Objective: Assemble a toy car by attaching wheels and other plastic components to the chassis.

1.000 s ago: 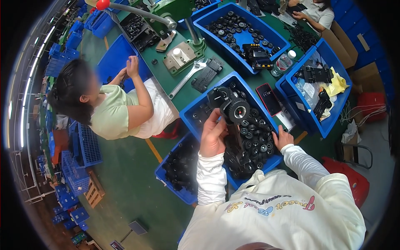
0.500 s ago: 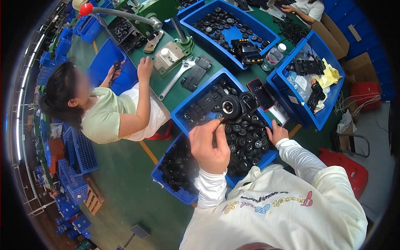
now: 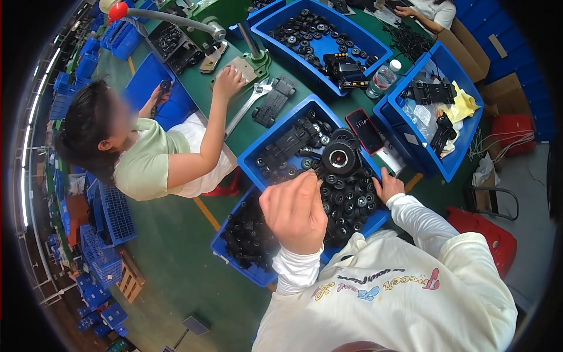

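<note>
My left hand (image 3: 295,212) is closed, its thumb and fingers pinched on the end of a black toy-car axle assembly. A black wheel (image 3: 339,158) with a silver rim and a reddish centre faces up on this assembly. It is held above a blue bin (image 3: 252,154) of loose small black wheels (image 3: 346,205). At the bin's right rim my right hand (image 3: 389,186) lies with its fingers apart and nothing visible in them. A black car chassis (image 3: 291,142) lies inside the bin, left of the held wheel.
A co-worker's hand (image 3: 229,82) is at the green press (image 3: 258,63). Beyond my bin are a wrench (image 3: 247,107), another chassis (image 3: 274,101), a phone (image 3: 364,130), a water bottle (image 3: 384,79) and a second wheel bin (image 3: 375,53). A bin of mixed parts (image 3: 451,167) stands right.
The held wheel has shifted right and slightly nearer, turning its face more upward. My left hand's fingers have closed together more. The co-worker's hand has moved right onto the press plate.
</note>
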A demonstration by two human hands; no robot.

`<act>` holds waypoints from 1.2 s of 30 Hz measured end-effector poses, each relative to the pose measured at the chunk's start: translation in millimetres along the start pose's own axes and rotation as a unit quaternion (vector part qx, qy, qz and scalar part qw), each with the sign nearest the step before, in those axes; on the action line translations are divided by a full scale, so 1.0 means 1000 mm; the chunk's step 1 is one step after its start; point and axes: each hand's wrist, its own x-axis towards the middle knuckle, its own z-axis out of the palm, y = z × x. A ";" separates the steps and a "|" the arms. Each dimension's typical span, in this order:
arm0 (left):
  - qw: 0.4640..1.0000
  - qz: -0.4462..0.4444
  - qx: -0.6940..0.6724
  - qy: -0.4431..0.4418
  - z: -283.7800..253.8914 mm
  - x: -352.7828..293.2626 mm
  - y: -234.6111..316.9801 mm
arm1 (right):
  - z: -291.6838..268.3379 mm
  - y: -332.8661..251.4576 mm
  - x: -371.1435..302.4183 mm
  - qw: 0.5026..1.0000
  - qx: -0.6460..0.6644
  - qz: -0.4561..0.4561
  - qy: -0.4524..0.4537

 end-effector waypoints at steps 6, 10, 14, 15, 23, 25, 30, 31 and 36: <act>0.993 -0.039 -0.105 0.021 0.009 -0.001 -0.006 | -0.003 -0.001 0.001 1.000 0.001 0.004 -0.006; 0.884 -0.282 -0.374 0.009 0.022 -0.016 -0.021 | -0.002 0.000 0.001 1.000 -0.006 0.006 -0.008; 0.817 -0.339 -0.464 -0.043 0.028 -0.026 -0.037 | -0.003 -0.001 0.001 1.000 -0.007 0.000 0.000; 0.782 -0.358 -0.508 -0.041 0.031 -0.027 -0.036 | -0.004 -0.002 0.001 1.000 -0.008 0.000 0.001; 0.412 -0.344 -0.829 -0.157 0.050 -0.050 -0.035 | 0.001 -0.003 0.001 1.000 -0.010 0.002 -0.006; 0.312 -0.283 -0.884 -0.203 0.056 -0.058 -0.037 | 0.001 -0.002 0.001 1.000 -0.013 0.005 -0.003; 0.089 -0.231 -0.934 -0.257 0.058 -0.049 -0.020 | -0.001 -0.002 0.001 1.000 -0.008 0.008 -0.002; 0.057 -0.224 -0.941 -0.247 0.057 -0.049 -0.016 | -0.001 -0.002 0.001 1.000 -0.001 0.013 -0.009; 0.003 -0.249 -0.935 -0.253 0.052 -0.047 -0.011 | 0.001 0.000 0.001 1.000 0.008 0.016 -0.013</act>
